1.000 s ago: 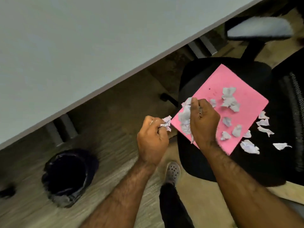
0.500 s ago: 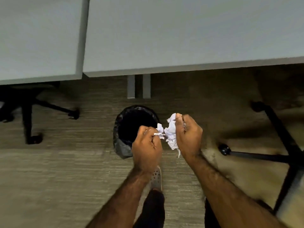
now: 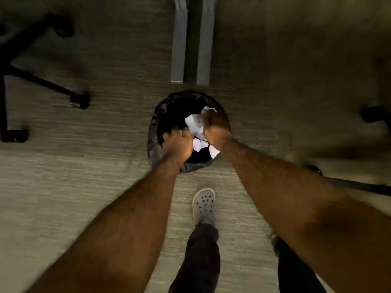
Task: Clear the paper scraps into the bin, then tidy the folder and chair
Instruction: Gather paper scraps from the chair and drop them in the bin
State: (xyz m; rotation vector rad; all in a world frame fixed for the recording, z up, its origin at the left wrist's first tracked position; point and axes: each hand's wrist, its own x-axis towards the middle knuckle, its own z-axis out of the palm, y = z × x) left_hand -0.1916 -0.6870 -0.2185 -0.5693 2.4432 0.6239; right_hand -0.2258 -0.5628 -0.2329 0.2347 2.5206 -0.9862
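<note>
The black-lined bin (image 3: 155, 132) stands on the carpet below me, and both hands are over its mouth. My right hand (image 3: 215, 127) is closed around a bunch of white paper scraps (image 3: 193, 123), with one scrap poking out above its fingers. My left hand (image 3: 177, 145) points down into the bin with its fingers spread. Small white scraps (image 3: 200, 144) show right beside its thumb, inside the bin's opening; motion blur hides whether they touch the hand. The folder and the chair seat are out of view.
Two grey desk legs (image 3: 191, 41) stand just behind the bin. Black chair bases with castors sit at the left (image 3: 79, 100) and at the right (image 3: 372, 114). My grey clog (image 3: 204, 205) is on the carpet just in front of the bin.
I turned from the chair and pink folder to the bin and leaned in. Both hands went down from beside the bin into its mouth, and my left fist has spread its fingers.
</note>
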